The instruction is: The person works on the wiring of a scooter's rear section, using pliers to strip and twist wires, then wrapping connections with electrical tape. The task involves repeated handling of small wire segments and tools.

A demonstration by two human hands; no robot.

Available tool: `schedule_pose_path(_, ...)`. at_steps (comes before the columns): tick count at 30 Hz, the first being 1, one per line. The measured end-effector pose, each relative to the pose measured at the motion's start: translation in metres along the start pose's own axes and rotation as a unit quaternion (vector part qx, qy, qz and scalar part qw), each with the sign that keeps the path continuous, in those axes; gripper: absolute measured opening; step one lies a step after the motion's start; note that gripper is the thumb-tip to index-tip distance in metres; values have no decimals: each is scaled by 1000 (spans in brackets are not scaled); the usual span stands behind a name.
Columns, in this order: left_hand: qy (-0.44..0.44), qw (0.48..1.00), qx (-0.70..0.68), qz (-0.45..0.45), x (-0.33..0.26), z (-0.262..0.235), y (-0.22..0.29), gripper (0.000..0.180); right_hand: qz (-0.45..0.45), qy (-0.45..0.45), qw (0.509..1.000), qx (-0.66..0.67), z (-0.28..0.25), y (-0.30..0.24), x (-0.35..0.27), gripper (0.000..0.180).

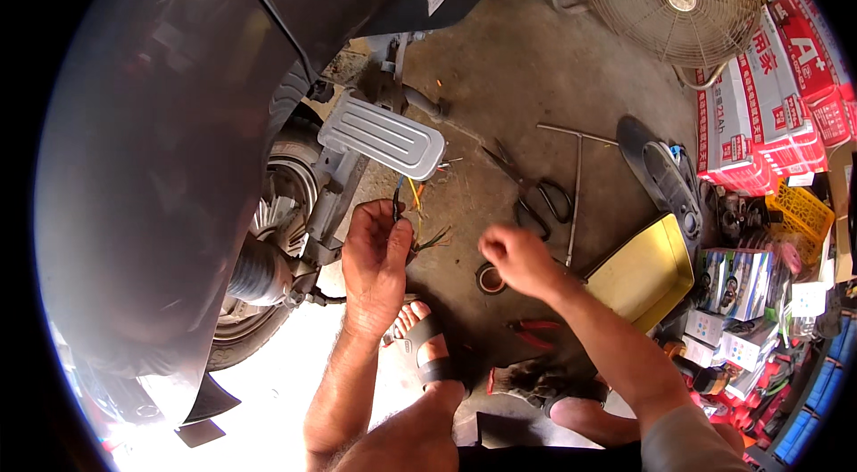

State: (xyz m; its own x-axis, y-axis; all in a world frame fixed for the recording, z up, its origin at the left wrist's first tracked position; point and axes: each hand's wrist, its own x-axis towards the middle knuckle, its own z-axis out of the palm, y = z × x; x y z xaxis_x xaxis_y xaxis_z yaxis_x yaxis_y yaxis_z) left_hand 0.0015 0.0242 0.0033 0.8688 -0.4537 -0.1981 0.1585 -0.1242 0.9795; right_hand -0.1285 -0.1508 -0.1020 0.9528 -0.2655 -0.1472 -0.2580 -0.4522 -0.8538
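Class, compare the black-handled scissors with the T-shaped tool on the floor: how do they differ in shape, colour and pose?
The scissors have two looped handles; the T-shaped tool has a straight shaft and crossbar.
The scissors' handles are black; the tool looks grey.
The scissors lie diagonally in view; the tool's shaft runs nearly upright.
Both rest on the floor, unheld.

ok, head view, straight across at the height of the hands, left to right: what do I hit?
dark grey body panel → wheel → left hand pinching a dark cable → right hand, fingers curled → yellow tray → stacked small boxes
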Motion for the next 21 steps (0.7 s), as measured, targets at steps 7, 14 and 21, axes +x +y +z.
schedule_pose_path(7,49,994,54,79,-9,6,7,27,-31,-43,934,-354,57,30,-71,27)
schedule_pose_path(14,119,954,176,213,-27,2,5,20,49,55,996,-44,26,23,-60,23)
schedule_pose_path(21,5,992,67,107,-47,6,8,19,-40,-27,987,154,-70,-98,-40,15)
